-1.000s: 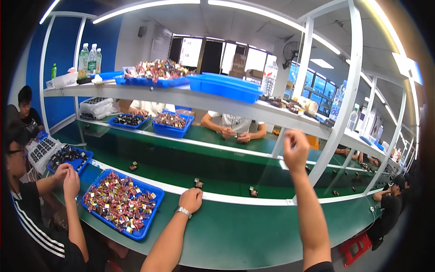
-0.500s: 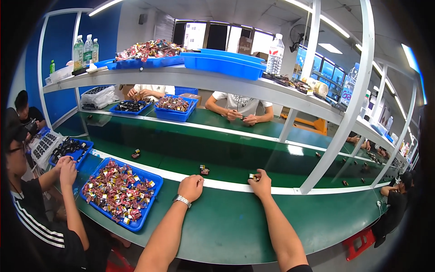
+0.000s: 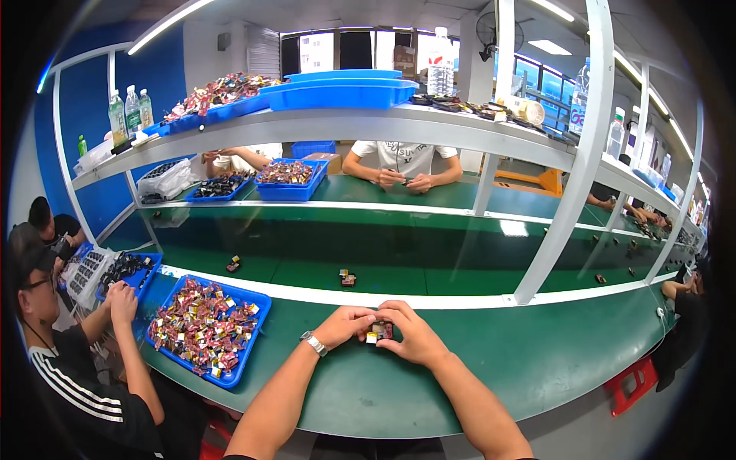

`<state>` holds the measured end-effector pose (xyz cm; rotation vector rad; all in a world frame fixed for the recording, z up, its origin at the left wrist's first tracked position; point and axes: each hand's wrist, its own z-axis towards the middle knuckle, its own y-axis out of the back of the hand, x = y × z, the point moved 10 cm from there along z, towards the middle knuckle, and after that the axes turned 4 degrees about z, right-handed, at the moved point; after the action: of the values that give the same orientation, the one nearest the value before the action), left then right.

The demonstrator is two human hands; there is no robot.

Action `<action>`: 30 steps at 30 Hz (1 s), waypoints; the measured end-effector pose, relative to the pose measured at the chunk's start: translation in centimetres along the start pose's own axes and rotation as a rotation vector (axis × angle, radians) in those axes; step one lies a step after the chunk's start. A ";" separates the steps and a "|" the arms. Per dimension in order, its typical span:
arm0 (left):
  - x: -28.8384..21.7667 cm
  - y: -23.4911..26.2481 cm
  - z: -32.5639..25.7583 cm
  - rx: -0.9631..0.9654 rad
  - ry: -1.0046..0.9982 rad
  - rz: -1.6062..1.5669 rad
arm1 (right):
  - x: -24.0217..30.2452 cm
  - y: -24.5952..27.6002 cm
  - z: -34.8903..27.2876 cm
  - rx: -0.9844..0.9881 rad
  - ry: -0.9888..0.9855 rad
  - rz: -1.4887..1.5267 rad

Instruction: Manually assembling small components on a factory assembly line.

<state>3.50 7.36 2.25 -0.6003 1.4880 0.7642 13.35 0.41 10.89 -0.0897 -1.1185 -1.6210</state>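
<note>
Green workbench (image 3: 491, 368), blue tray (image 3: 254, 337) heaped with small parts (image 3: 201, 326), white shelf (image 3: 330, 126) above, stacked blue trays (image 3: 341, 95), clear bottle (image 3: 440, 73)

Looks like an assembly workshop, judging by the long green bench (image 3: 491, 353) beneath the fingers (image 3: 397, 310), the belt-like strip (image 3: 429, 264) dotted with small parts (image 3: 348, 280) beyond them, the heaped blue tray (image 3: 252, 339) to their left and the worker (image 3: 406, 161) opposite.

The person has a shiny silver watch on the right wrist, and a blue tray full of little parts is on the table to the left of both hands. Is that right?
Not quite: the head view shows the silver watch on the left wrist. The blue tray is indeed left of both hands.
</note>
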 end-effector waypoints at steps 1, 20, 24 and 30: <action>-0.1 0.0 0.0 -0.009 0.004 -0.065 | -0.3 0.0 0.0 0.003 -0.021 0.007; 0.3 -2.5 0.6 -0.025 0.033 -0.256 | -3.8 1.1 -1.2 -0.301 -0.248 -0.312; 0.4 -2.5 0.7 -0.081 0.050 -0.264 | -4.0 0.8 -1.0 -0.301 -0.189 -0.382; 1.0 -1.5 0.6 -0.115 0.055 -0.320 | -3.0 0.6 -0.2 -0.261 -0.076 -0.411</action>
<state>4.93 6.93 1.12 -0.9278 1.3600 0.5891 15.07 2.42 9.41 -0.0970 -1.0207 -2.1434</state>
